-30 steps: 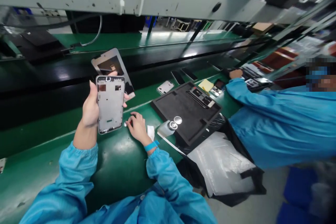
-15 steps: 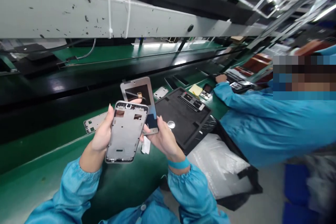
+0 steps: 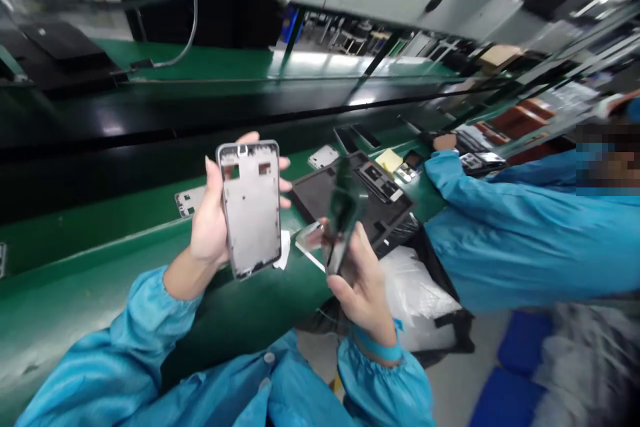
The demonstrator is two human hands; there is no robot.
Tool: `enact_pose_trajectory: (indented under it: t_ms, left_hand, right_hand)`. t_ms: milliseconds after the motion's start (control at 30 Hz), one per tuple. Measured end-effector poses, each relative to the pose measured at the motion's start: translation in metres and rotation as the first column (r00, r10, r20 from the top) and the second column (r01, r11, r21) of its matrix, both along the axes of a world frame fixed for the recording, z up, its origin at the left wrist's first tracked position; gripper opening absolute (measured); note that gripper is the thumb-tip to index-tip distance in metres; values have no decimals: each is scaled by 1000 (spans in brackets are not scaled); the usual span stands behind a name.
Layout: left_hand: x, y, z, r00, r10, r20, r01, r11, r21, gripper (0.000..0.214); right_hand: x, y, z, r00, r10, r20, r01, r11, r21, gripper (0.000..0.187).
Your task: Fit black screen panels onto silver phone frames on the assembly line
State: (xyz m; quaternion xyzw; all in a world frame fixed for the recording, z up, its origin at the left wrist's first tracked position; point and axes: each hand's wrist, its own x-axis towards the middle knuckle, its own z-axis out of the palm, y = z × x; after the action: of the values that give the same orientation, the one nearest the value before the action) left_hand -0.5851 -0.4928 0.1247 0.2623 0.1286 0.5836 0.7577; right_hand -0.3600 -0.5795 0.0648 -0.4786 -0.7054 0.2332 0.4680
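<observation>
I am monitoring a long green conveyor belt [image 3: 100, 240] running across the view, with a black foam tray [image 3: 320, 197] at 1 o'clock and a co-worker in a blue smock [image 3: 515, 247] working at 3 o'clock. A plastic sheet [image 3: 415, 293] is lying at 4 o'clock. A loose phone frame [image 3: 189, 201] is resting on the belt at 11 o'clock, and a second loose phone frame [image 3: 323, 157] is resting at 12 o'clock. The left hand [image 3: 213, 233] is gripping a silver phone frame [image 3: 250, 210] upright, its fingers closed behind it and the fingertips [image 3: 286, 181] showing past the right edge. The right hand [image 3: 363, 293] is pinching a dark panel [image 3: 344, 213] edge-on, fingers narrow around its lower end; motion blur is hiding its face. The frame and panel are remaining separate, with nothing joined so far.
</observation>
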Motion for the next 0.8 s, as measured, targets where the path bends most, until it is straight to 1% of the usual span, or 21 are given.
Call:
enact_pose_trajectory:
  t_ms: [67, 133, 267, 400, 533, 633, 700, 800]
  left_hand:
    - [5, 9, -5, 995, 96, -28, -97, 995, -25, 59]
    - [6, 16, -8, 989, 140, -53, -142, 989, -31, 57]
    - [3, 19, -10, 981, 182, -74, -184, 983, -20, 55]
    - [0, 18, -10, 978, 197, -68, -197, 980, 12, 51]
    - [-2, 18, -12, 980, 184, -77, -182, 983, 32, 51]
    - [-4, 17, -15, 975, 171, -141, -160, 984, 80, 50]
    - [-6, 17, -19, 965, 159, -210, -133, 982, 134, 49]
    - [-8, 20, -26, 948, 156, -276, -91, 968, 236, 53]
  right_hand:
    - [1, 2, 1, 993, 54, 110, -60, 997, 48, 65]
    - [1, 4, 2, 981, 97, 168, -106, 993, 44, 62]
    - [4, 2, 3, 964, 118, 237, -124, 992, 10, 61]
    - [7, 2, 7, 954, 153, 259, -159, 987, 1, 61]
    - [8, 4, 8, 949, 206, 240, -210, 978, -10, 63]
    - [1, 7, 5, 955, 225, 194, -227, 974, -11, 63]
    - [-9, 9, 1, 971, 201, 130, -201, 979, -16, 67]
    - [-28, 15, -8, 994, 103, -29, -105, 993, -50, 81]
